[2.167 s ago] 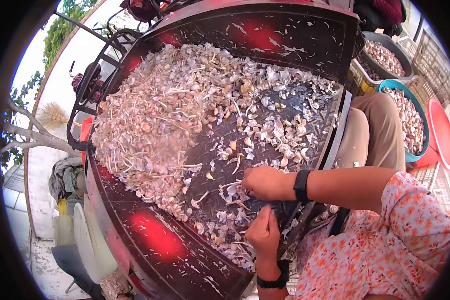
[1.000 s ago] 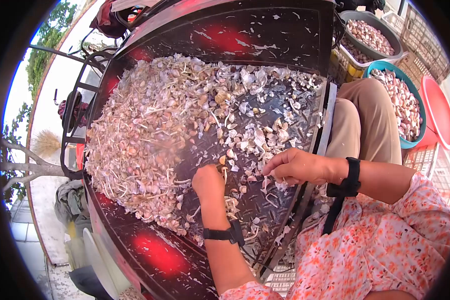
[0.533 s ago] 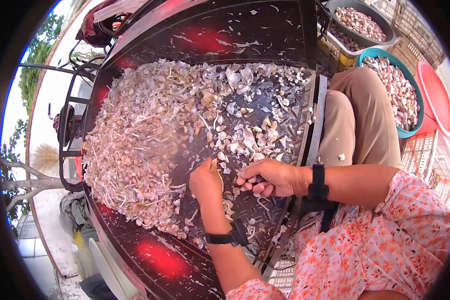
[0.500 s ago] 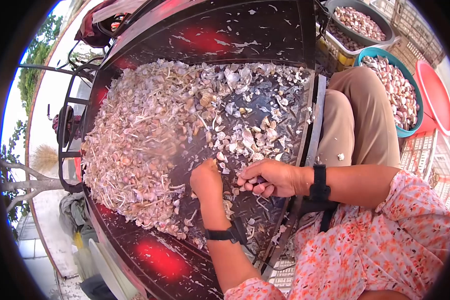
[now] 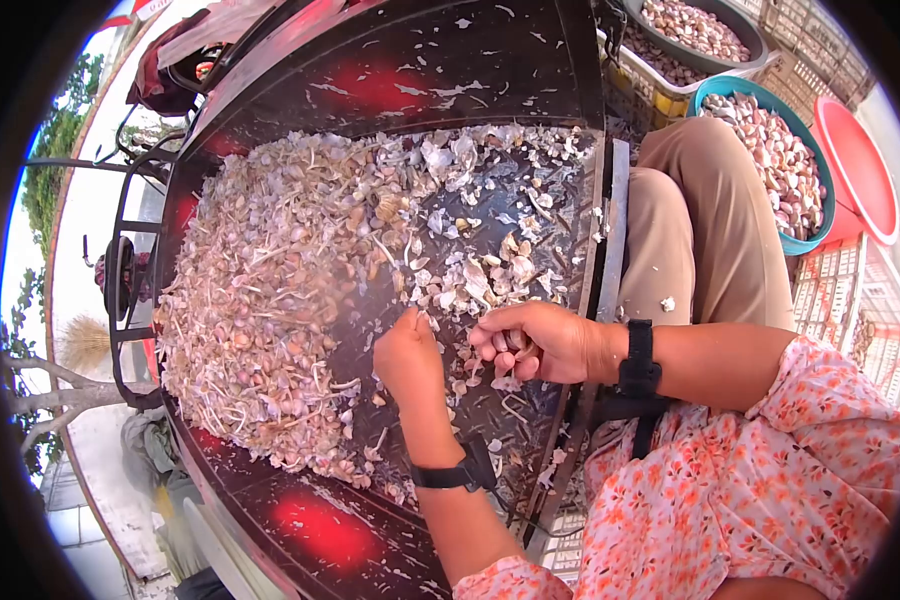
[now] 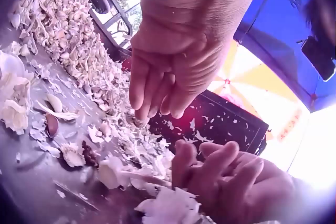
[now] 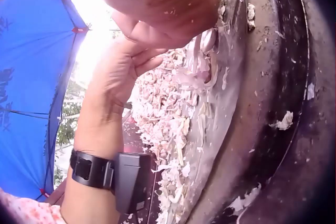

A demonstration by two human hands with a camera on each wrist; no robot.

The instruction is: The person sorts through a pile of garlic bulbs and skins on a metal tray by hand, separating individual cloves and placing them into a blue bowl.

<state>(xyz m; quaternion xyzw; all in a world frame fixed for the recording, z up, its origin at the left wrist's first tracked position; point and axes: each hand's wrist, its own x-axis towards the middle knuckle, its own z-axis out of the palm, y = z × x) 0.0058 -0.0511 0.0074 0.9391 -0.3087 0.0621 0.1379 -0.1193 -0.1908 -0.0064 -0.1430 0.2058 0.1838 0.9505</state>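
My right hand [image 5: 545, 342] is palm up over the black patterned truck bed, its fingers curled around several garlic cloves [image 5: 497, 342]. To its left, my left hand [image 5: 408, 362] is close by with the back of the hand facing up. In the left wrist view the left fingers [image 6: 152, 90] hang down loosely bent, and nothing shows between them. The right hand's curled fingers [image 6: 218, 169] appear just below. A heap of broken garlic, skins and dry stems [image 5: 270, 270] covers the far part of the bed, and loose skins [image 5: 480, 280] lie beyond the right hand.
Beside the seated person's knees stand a teal basin [image 5: 820, 165] of cloves, a red basin [image 5: 863, 165] and a grey tub [image 5: 755, 45] of cloves. The bed has a raised dark wall [image 5: 450, 50] and a metal edge [image 5: 610, 230] near the lap.
The left hand has moved from the near edge into the bed, and a pale piece at its fingertips no longer shows. The right hand has turned palm up. The head view has shifted.
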